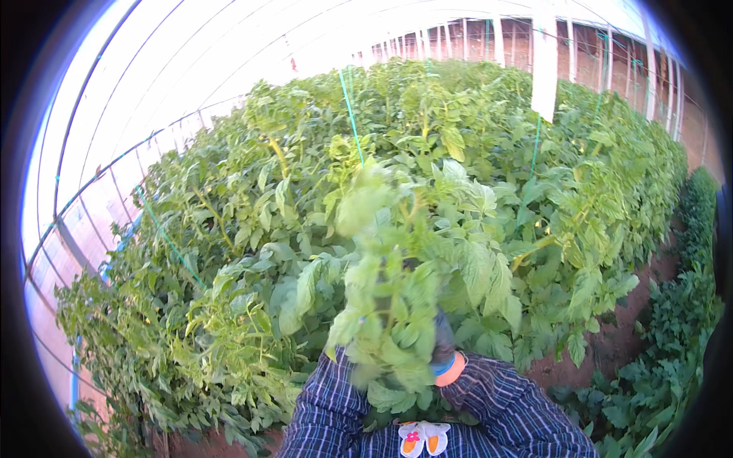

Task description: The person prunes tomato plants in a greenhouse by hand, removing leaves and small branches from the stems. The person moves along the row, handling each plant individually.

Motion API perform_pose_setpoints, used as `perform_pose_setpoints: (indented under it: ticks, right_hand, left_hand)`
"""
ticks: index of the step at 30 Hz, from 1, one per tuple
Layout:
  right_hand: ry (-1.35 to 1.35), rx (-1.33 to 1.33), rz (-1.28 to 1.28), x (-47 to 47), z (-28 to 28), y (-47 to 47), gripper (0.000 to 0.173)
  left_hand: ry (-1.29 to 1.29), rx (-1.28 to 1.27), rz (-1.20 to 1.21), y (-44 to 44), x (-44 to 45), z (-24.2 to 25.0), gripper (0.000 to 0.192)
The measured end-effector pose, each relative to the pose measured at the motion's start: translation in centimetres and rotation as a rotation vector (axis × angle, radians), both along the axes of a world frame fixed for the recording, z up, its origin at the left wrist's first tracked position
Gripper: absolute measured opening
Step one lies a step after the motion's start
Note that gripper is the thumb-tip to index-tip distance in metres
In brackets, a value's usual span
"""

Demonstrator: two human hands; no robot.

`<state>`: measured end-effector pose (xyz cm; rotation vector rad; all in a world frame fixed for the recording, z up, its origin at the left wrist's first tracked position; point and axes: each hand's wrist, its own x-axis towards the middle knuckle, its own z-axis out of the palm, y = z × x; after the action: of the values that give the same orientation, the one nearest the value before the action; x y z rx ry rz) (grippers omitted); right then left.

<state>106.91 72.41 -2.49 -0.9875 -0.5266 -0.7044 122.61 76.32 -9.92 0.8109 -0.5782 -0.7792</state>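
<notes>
Before my chest stands a leafy tomato plant (395,320), its upper shoot blurred. My right hand (444,343), in a dark glove with a blue cuff, reaches in behind its leaves from the right. The fingers are hidden by foliage, so what they hold does not show. My left hand is out of view behind the same leaves; only the striped left sleeve (332,395) shows, running up to them. A green twine (351,114) comes down from above to the plants just beyond this shoot.
Dense tomato plants (240,189) fill the bed ahead. A white post (544,63) rises at the back right, with another green twine (535,146) below it. Bare soil (618,343) runs along the right, beside another row of plants (635,401). Greenhouse framing (74,206) curves at left.
</notes>
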Motion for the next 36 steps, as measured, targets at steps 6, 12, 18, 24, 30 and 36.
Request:
perform_pose_setpoints:
  ticks: [6,12,18,24,30,36]
  right_hand:
    - [0.296,-0.264,0.003,2.0,-0.5,0.2,0.024]
    - [0.178,-1.073,-0.010,-1.7,2.4,2.3,0.035]
    - [0.076,-1.316,0.000,-0.1,3.7,7.5,0.029]
    - [-0.112,-1.549,-0.613,12.5,8.7,14.5,0.043]
    - [0.478,-2.241,-0.064,21.9,8.1,19.4,0.043]
    - [0.648,-2.260,0.256,20.1,7.1,22.3,0.041]
  left_hand:
    - [-0.184,0.077,0.349,4.4,-2.8,2.5,0.043]
    - [-0.376,0.260,0.174,22.7,-11.1,-0.9,0.039]
    - [-0.233,0.376,0.739,31.3,-9.8,-2.0,0.037]
    - [-0.348,0.125,0.745,26.9,-4.2,-0.8,0.047]
    - [-0.171,0.005,0.961,28.4,-1.5,-1.4,0.026]
    - [-0.824,0.563,0.896,32.0,-1.1,-1.0,0.025]
